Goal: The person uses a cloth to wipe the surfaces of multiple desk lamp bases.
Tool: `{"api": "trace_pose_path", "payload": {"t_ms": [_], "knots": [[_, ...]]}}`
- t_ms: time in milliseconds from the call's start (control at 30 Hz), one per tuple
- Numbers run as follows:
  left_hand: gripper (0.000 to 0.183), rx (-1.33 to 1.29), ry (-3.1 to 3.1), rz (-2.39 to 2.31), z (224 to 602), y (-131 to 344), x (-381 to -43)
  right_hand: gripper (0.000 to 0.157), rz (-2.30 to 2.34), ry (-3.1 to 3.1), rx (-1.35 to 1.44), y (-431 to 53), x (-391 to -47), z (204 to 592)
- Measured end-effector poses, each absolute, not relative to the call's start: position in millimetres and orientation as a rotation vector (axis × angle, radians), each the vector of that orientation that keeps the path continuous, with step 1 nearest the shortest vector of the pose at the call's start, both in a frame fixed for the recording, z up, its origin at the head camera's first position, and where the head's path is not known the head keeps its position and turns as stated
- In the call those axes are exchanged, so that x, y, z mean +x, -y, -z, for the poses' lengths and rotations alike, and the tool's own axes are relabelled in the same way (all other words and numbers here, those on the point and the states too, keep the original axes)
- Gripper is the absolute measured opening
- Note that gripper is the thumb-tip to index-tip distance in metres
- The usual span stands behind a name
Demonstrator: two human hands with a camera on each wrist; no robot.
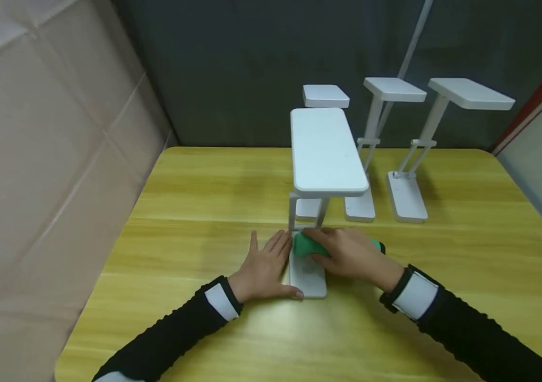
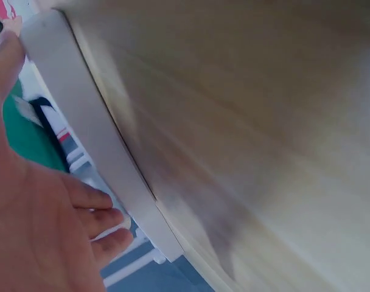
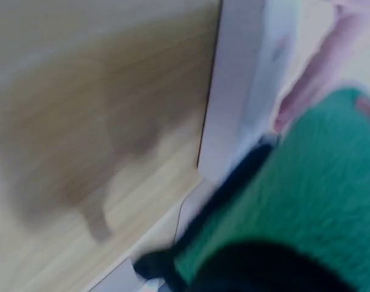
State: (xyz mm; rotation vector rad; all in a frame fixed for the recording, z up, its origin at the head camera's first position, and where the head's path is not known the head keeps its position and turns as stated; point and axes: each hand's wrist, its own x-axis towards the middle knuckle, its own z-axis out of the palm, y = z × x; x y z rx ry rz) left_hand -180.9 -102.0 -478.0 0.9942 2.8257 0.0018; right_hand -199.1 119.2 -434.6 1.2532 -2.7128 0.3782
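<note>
A white folding desk lamp (image 1: 325,151) stands in the middle of the table, its flat head raised above its base (image 1: 309,278). My right hand (image 1: 354,254) grips a fuzzy green cloth (image 1: 306,245) with black edging and presses it on top of the base, near the hinge. On the base's left side lies my left hand (image 1: 265,268), fingers spread and fairly straight, thumb touching the front corner. The left wrist view shows that hand (image 2: 45,219) along the base's side (image 2: 94,109). Fuzzy green cloth (image 3: 307,188) fills much of the right wrist view.
Behind the lamp stand three similar white lamps: one partly hidden (image 1: 325,95), one to its right (image 1: 359,207) and one farther right (image 1: 408,199). The yellow wood table (image 1: 180,239) has a dark panel (image 1: 228,69) behind it and a pale sheet (image 1: 51,159) at left.
</note>
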Motion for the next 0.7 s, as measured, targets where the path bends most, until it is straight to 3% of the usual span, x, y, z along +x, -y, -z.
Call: {"api": "trace_pose_path", "payload": {"t_ms": [167,333,567,700], "knots": [[0.109,0.995,-2.789,-0.029,481.7,104.6,-178.1,0.058,0.185,2.576,1.088,-96.8,-206.6,452.0],[0.108,0.987,-2.764,-0.027,484.1,104.8,-179.3,0.075,0.547,2.534,1.141,-91.1,-201.0,455.5],[0.108,0.985,-2.768,0.028,479.8,108.3,-183.1,0.051,0.278,2.77,1.202,-86.3,-190.4,446.3],[0.111,0.983,-2.769,0.059,477.3,107.9,-182.8,0.047,0.093,2.815,1.313,-91.1,-180.6,444.5]]}}
